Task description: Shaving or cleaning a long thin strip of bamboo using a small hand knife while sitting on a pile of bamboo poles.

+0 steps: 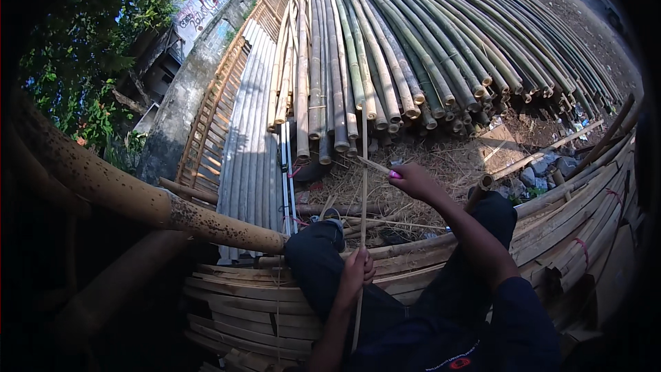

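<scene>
My left hand (354,273) is closed around a long, thin bamboo strip (364,203) that stands roughly upright between my knees. Its lower end runs down past my lap, and the top reaches toward the pole ends. In my right hand (412,182), farther forward and to the right, is a knife (376,166) with a pink patch at the handle. The blade points left and meets or crosses the strip near its upper part; whether it cuts in, I cannot tell. My fingers hide most of the handle.
I sit on stacked split bamboo slats (258,303). A big pile of bamboo poles (385,48) fans out ahead, over ground littered with shavings (427,158). Corrugated sheets (249,138) and a bamboo lattice (206,124) lie left. A thick bamboo pole (144,196) slants in beside my left knee.
</scene>
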The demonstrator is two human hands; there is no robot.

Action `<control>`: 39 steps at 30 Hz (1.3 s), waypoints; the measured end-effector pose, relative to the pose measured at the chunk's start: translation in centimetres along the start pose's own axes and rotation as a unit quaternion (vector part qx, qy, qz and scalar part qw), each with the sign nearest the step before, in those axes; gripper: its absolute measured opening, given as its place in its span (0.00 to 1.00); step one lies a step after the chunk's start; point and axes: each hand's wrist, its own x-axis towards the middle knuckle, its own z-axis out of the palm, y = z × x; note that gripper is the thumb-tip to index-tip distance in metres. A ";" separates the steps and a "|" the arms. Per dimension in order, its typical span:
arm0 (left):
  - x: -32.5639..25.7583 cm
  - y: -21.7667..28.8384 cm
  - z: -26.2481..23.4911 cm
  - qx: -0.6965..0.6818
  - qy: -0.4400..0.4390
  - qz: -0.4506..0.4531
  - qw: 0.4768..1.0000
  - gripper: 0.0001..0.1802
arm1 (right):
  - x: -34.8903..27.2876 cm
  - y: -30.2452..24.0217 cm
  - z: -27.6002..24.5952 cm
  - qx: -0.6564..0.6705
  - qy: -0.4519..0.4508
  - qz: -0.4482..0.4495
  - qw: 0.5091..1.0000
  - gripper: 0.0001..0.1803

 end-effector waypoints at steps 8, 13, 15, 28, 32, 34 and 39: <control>1.4 0.8 0.3 -0.125 -0.065 -0.046 0.989 0.17 | -2.7 -2.9 4.0 -0.053 -0.180 -0.189 0.964 0.14; 1.7 0.6 0.2 -0.168 -0.087 -0.059 0.980 0.18 | -3.8 -3.3 5.5 -0.088 -0.142 -0.275 0.947 0.12; 1.9 0.3 -0.1 -0.178 -0.087 -0.066 0.978 0.18 | -3.7 -3.3 5.4 -0.105 -0.157 -0.293 0.937 0.12; -2.6 -2.7 4.2 -0.194 -0.157 -0.174 0.953 0.18 | 5.8 4.9 -3.1 -0.066 0.168 0.114 0.977 0.18; -1.5 -1.7 2.0 -0.211 -0.150 -0.153 0.954 0.19 | 4.4 2.7 -2.9 0.035 0.145 0.098 0.984 0.19; -0.7 -0.8 0.6 -0.267 -0.179 -0.122 0.939 0.19 | 3.1 2.4 -1.1 0.040 0.147 0.117 0.981 0.19; 0.5 1.9 -0.5 -0.289 -0.190 -0.080 0.935 0.19 | 1.0 0.8 0.5 0.068 0.073 -0.010 0.995 0.20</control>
